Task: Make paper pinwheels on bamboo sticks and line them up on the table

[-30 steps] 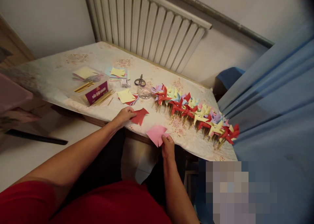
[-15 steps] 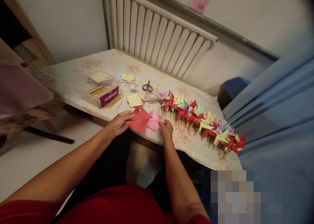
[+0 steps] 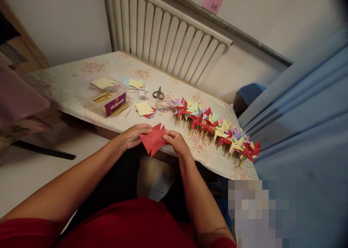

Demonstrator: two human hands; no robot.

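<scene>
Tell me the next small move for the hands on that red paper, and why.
Probably fold one cut corner of the red paper toward its middle. Both the left hand and right hand pinch it above the table edge, its points still loose, while the finished pinwheels in the row have their corners gathered at the centre.

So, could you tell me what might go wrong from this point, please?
Both hands, left hand and right hand, hold the red paper over the table edge, so a slipped piece may fall to the floor. The right forearm sits near the pinwheel row, which a careless sweep could knock.
</scene>
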